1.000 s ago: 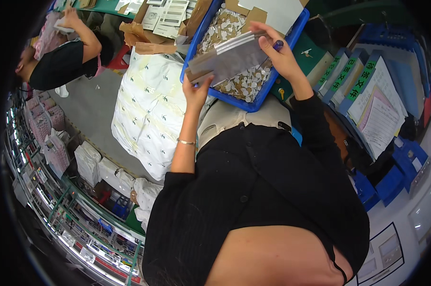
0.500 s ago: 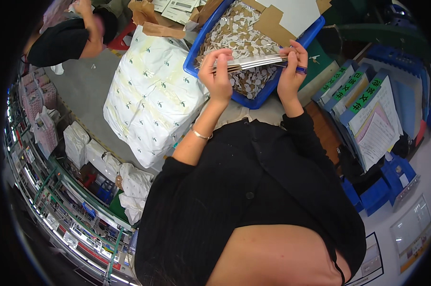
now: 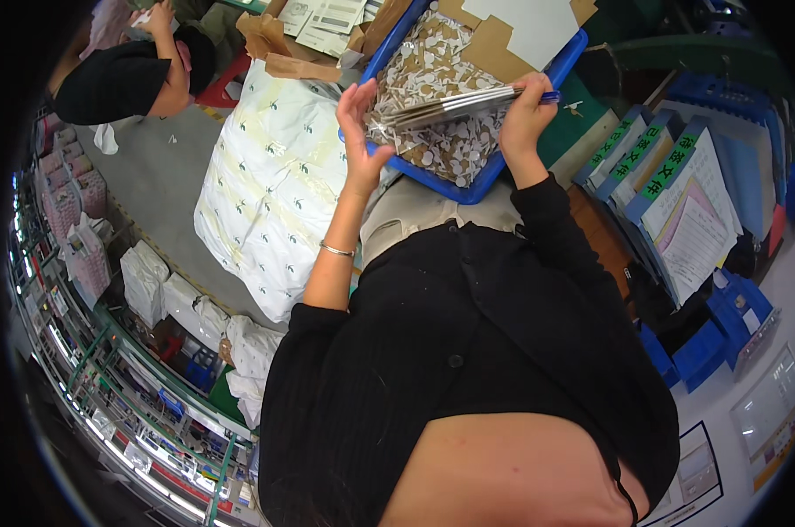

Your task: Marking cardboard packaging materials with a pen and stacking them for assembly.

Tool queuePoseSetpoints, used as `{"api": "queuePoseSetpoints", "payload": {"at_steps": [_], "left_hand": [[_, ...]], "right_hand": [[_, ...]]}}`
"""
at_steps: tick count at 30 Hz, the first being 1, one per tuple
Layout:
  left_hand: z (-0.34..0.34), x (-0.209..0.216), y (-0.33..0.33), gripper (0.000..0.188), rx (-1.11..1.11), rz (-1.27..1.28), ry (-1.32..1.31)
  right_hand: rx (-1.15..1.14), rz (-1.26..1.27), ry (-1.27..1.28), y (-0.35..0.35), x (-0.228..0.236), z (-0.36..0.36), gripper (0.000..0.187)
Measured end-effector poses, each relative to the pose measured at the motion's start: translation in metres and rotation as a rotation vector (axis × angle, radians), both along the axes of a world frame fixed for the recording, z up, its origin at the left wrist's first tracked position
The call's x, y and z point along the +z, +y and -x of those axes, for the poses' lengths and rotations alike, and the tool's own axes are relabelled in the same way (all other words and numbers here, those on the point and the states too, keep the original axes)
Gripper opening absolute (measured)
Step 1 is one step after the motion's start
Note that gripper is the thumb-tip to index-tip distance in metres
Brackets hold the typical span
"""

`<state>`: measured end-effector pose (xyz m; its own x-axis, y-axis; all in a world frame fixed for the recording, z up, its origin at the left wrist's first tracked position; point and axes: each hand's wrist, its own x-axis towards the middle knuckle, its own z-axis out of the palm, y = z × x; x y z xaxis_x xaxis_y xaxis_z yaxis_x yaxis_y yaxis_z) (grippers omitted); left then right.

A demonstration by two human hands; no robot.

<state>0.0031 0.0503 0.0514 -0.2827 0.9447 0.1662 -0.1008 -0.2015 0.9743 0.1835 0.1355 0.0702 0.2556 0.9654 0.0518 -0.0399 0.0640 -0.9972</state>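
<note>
My right hand (image 3: 522, 127) grips the right end of a thin stack of flat card sheets (image 3: 455, 107), seen edge-on with white and brown edges. A small dark blue object (image 3: 549, 97) pokes out beside its fingers; its kind is unclear. Off the stack's left end, my left hand (image 3: 359, 140) is open, its fingers raised and apart. Below both hands sits a blue plastic bin (image 3: 463, 194) filled with small white and brown card scraps (image 3: 433, 54).
A large white printed bag (image 3: 266, 184) bulges left of the bin. Behind it, an opened carton (image 3: 301, 63) holds printed cards. Blue file holders (image 3: 657, 180) stand at right. Another person (image 3: 121, 83) works at the far left, near racks.
My left hand has let go of the stack's left end and moved left, its fingers opening. The stack, still in my right hand, now slants down toward the left.
</note>
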Motion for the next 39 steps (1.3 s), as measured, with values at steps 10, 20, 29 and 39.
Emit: {"api": "queuePoseSetpoints", "payload": {"at_steps": [10,20,29,39], "left_hand": [[-0.003,-0.031,0.017,0.024,-0.198,0.108,0.234],[0.005,0.025,-0.039,0.033,0.242,0.728,0.073],[0.008,-0.009,-0.04,0.044,0.435,1.162,0.078],[0.005,-0.011,-0.039,0.047,0.456,1.14,0.099]], "right_hand": [[0.038,0.003,0.032,0.0,0.028,0.013,0.028],[0.219,0.089,-0.086,0.007,0.074,-0.063,0.069],[0.219,0.224,-0.314,-0.057,-0.021,-0.057,0.022],[0.233,0.068,-0.383,-0.06,-0.045,-0.062,0.019]]}}
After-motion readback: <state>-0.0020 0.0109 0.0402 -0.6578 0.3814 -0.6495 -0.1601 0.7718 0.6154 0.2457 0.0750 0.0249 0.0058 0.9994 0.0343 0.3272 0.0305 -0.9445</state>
